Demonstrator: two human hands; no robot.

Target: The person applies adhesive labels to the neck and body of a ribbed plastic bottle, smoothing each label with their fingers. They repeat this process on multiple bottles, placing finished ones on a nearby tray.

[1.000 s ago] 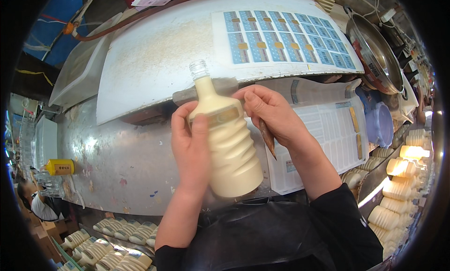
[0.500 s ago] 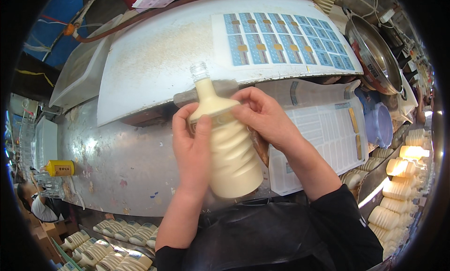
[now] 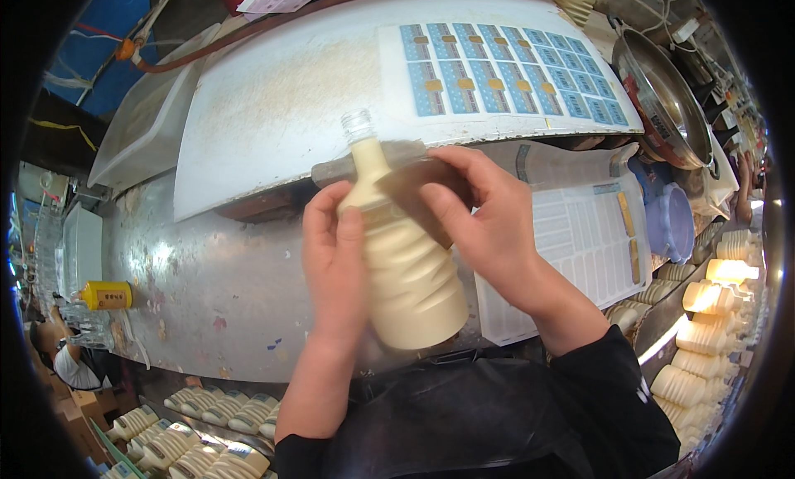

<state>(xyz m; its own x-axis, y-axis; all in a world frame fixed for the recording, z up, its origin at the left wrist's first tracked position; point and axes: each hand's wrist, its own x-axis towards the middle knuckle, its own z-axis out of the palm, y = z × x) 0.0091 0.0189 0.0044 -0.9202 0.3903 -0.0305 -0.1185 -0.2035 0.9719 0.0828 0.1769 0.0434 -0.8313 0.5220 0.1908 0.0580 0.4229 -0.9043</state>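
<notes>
A cream-coloured bottle (image 3: 410, 284) with slanting ridges and a clear threaded neck lies slanted before me, its neck over a grey pad (image 3: 406, 154) at the white board's near edge. My left hand (image 3: 335, 243) grips the bottle's shoulder from the left, thumb on top. In my right hand (image 3: 484, 210) is a flat brown scraper-like blade (image 3: 426, 189), pinched between thumb and fingers. It is smeared by motion and lies across the bottle's right shoulder; whether it presses on the surface I cannot tell. A sheet of blue decals (image 3: 480, 69) lies on the white board (image 3: 281, 90) beyond.
A translucent backing sheet (image 3: 571, 255) is to the right, with a purple bucket (image 3: 669, 222) and a steel pan (image 3: 662, 94) past it. Rows of cream bottles (image 3: 704, 338) stand right and lower left. A yellow container (image 3: 108, 295) and a person (image 3: 70, 359) are at far left.
My right hand has left the bottle's shoulder with its fingertips and swung the brown blade up from below the palm across the bottle. My left hand keeps its grip.
</notes>
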